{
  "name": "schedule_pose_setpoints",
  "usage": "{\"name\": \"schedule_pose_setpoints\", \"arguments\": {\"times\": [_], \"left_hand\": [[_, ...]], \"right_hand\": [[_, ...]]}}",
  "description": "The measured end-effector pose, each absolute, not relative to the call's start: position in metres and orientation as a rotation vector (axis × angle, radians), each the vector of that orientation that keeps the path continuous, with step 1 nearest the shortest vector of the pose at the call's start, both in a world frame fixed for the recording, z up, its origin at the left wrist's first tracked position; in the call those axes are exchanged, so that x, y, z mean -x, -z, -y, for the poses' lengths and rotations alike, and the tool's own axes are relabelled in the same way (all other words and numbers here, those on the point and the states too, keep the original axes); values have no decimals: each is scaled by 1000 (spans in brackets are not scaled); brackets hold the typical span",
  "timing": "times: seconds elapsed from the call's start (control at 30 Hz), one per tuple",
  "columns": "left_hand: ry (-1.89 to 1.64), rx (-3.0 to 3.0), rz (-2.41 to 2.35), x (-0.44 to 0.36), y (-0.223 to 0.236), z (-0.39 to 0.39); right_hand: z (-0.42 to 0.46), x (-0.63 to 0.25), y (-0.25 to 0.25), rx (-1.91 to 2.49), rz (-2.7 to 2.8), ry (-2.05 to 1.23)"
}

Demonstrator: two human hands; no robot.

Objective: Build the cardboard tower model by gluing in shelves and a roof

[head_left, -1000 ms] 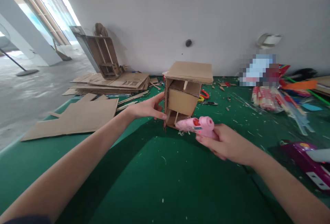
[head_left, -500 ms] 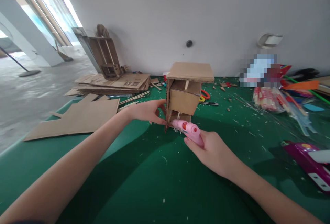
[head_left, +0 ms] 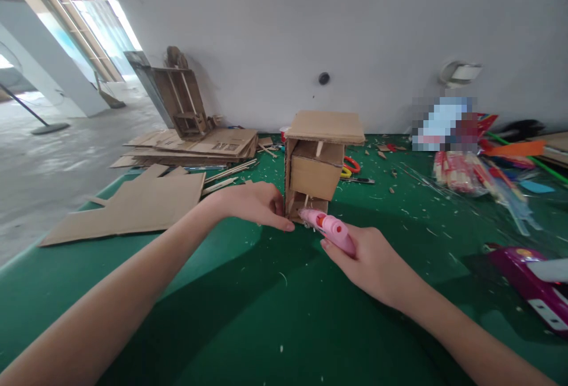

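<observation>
A small cardboard structure (head_left: 317, 176) with a flat overhanging top stands on the green table, a boxy compartment and thin sticks inside it. My left hand (head_left: 255, 205) is at its lower left side, fingers curled by the side wall and thumb across the front bottom corner; the fingertips are partly hidden. In my right hand (head_left: 370, 259) is a pink hot glue gun (head_left: 331, 229), held by its handle. Its nozzle points left into the bottom opening of the structure, by the base panel and a short upright stick. Whether glue is coming out cannot be seen.
Cut cardboard (head_left: 146, 205) and stacked sheets (head_left: 199, 142) lie left, with wooden sticks (head_left: 231, 170). Behind the structure are scissors (head_left: 352, 165) and a utility knife (head_left: 361, 180). Packaged sticks (head_left: 459, 170) and a purple device (head_left: 530, 282) sit right. A white wall (head_left: 381, 37) stands behind.
My left thumb has moved right and slightly down, across the structure's front bottom corner. The glue gun has shifted slightly right and down, its nozzle still at the bottom opening.
</observation>
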State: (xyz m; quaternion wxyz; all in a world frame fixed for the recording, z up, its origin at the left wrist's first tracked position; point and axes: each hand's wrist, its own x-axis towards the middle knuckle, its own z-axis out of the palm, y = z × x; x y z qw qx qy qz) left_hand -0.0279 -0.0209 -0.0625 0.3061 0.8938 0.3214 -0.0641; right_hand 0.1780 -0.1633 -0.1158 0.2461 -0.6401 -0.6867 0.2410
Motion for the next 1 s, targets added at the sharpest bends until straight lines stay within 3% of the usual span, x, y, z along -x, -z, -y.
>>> {"name": "schedule_pose_setpoints", "arguments": {"times": [0.13,0.67,1.0], "left_hand": [[179,-2418,-1074,23,69,34],[290,-2952,-1182,33,56,83],[13,-3043,-987,21,44,113]], "right_hand": [[163,-186,109,1767,1904,-634],[163,-226,81,1854,1908,-747],[164,-247,70,2028,1794,-658]]}}
